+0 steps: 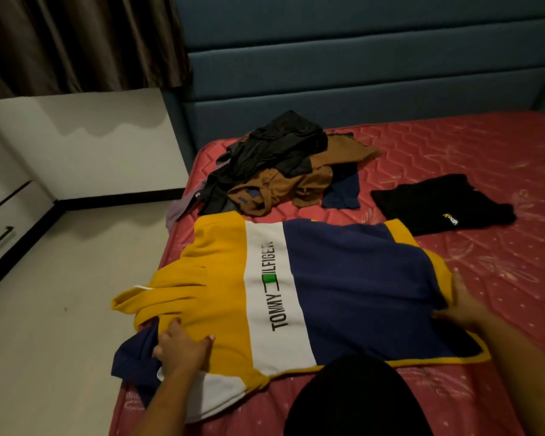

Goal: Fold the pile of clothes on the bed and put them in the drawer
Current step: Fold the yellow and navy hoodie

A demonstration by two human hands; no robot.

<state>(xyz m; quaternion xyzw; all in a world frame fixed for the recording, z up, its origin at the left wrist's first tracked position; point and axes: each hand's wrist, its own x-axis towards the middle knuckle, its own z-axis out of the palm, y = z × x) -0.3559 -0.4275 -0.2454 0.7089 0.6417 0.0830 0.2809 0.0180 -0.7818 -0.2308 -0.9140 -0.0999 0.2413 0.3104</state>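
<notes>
A thick fleece sweatshirt (296, 294), blocked in yellow, white and navy, lies spread flat along the near left edge of the red quilted mattress (485, 158). The left hand (183, 344) curls its fingers into the yellow cloth at the sleeve. The right hand (463, 306) rests on the hem with fingers straight and spread. A crumpled pile of clothes (280, 171), black and brown, sits by the far left corner, with a folded black garment (441, 206) well to its right. A white drawer (0, 221) stands beyond the floor.

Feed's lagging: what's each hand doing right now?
Left hand: on the sweater, grip cannot be told.
Right hand: open, flat on the sweater's edge.
</notes>
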